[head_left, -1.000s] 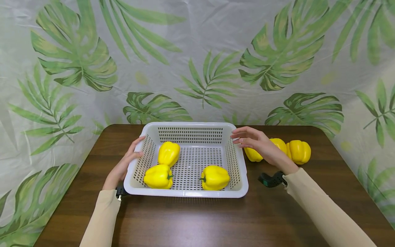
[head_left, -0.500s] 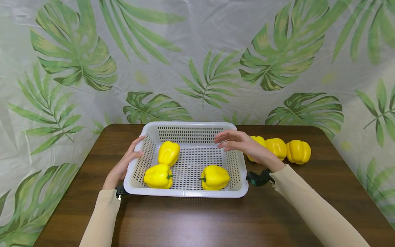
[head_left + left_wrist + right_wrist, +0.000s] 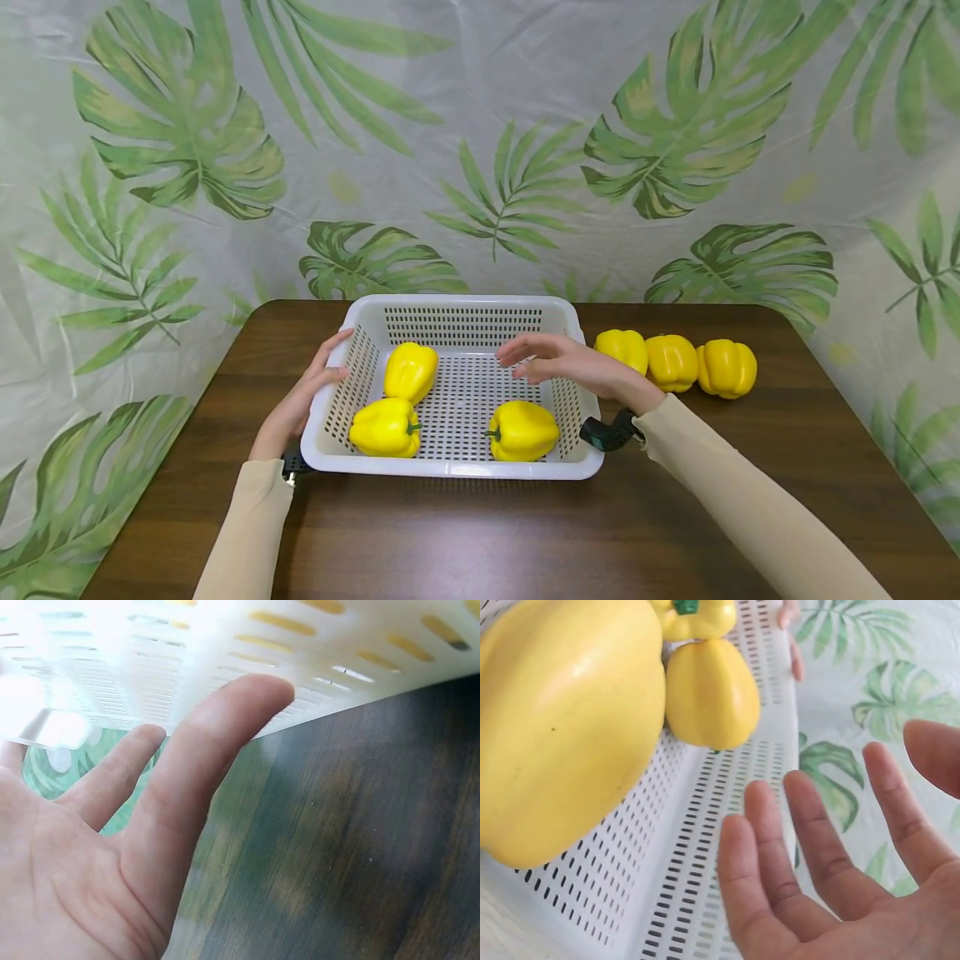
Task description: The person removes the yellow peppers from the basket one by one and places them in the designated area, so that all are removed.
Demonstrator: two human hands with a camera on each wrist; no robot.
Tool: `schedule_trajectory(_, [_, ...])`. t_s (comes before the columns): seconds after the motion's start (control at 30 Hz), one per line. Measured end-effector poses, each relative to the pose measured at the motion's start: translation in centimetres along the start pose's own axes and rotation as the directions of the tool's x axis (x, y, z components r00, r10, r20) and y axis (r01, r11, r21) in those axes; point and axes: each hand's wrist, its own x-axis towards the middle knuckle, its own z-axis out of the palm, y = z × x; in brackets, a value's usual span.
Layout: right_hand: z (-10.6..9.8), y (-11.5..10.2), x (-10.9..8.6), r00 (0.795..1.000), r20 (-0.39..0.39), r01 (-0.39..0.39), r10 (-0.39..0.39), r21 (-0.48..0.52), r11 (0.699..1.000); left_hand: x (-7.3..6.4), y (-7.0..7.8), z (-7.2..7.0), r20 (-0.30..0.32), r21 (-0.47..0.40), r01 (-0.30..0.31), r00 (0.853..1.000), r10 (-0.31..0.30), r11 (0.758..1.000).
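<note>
We see peppers (image 3: 522, 432) bright yellow, stems (image 3: 685, 607) green. Basket (image 3: 452, 470) white, patterned with rows of dark-looking slots (image 3: 472, 392). Worktop (image 3: 480, 542) dark brown, streaked with wood grain. Backdrop cloth (image 3: 510, 75) pale grey; on it we note greens from light to deep in printed leaves (image 3: 183, 150), plus faint yellow blots (image 3: 344, 188). Sleeves (image 3: 750, 492) plain cream. Wrist gear (image 3: 611, 432) black.

Brown table (image 3: 480, 542) with white basket (image 3: 450, 470), three yellow peppers (image 3: 672, 363) alongside
</note>
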Motion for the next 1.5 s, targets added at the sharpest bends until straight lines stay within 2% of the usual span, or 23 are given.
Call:
schedule_trajectory(0.3, [0.3, 0.7, 0.2, 0.994, 0.09, -0.061, 0.066, -0.059, 0.996, 0.1, 0.0, 0.0, 0.0, 0.007, -0.003, 1.0, 0.003, 1.0])
schedule_trajectory(0.67, [0.7, 0.8, 0.8, 0.958, 0.183, -0.196, 0.22, -0.141, 0.97, 0.2, 0.1, -0.1, 0.009, -0.002, -0.009, 1.0, 0.009, 1.0])
schedule_trajectory(0.93, [1.1, 0.9, 1.5, 0.948, 0.215, -0.19, 0.233, -0.202, 0.961, 0.2, 0.0, -0.1, 0.008, -0.005, -0.007, 1.0, 0.007, 1.0])
schedule_trajectory(1.13, [1.4, 1.1, 2.0, 0.932, 0.259, -0.199, 0.254, -0.218, 0.955, 0.1, 0.0, -0.1, 0.005, -0.003, -0.004, 1.0, 0.004, 1.0])
schedule_trajectory(1.27, [1.7, 1.2, 2.3, 0.926, 0.258, -0.216, 0.277, -0.24, 0.946, 0.1, 0.0, -0.1, 0.004, -0.004, -0.008, 1.0, 0.008, 1.0])
schedule_trajectory(1.5, [2.2, 1.2, 2.5, 0.919, 0.202, -0.28, 0.338, -0.269, 0.922, 0.0, -0.1, -0.1, 0.003, 0.002, -0.006, 1.0, 0.006, 1.0])
